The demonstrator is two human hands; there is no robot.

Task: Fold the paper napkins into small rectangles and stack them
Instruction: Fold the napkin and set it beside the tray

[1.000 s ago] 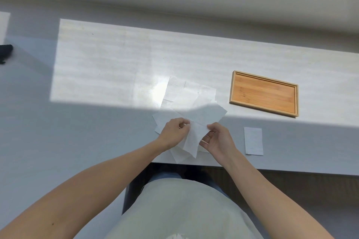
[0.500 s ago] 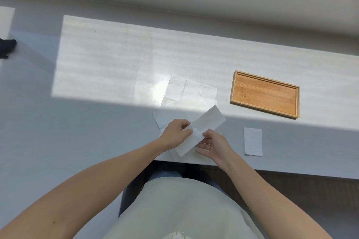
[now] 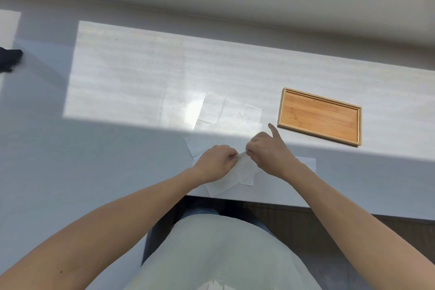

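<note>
Pinching a half-folded napkin (image 3: 244, 167) between my left hand (image 3: 217, 162) and right hand (image 3: 268, 153), I hold it above the loose napkins (image 3: 231, 116) near the table (image 3: 117, 101) edge, index finger raised.

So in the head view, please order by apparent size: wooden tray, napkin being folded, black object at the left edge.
1. wooden tray
2. napkin being folded, partly hidden by hands
3. black object, cut off by the frame, so unsure

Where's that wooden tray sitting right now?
The tray lies flat on the table, right of centre in the head view, in the sunlit strip. It sits just beyond and right of the right hand, apart from the loose napkins.
</note>
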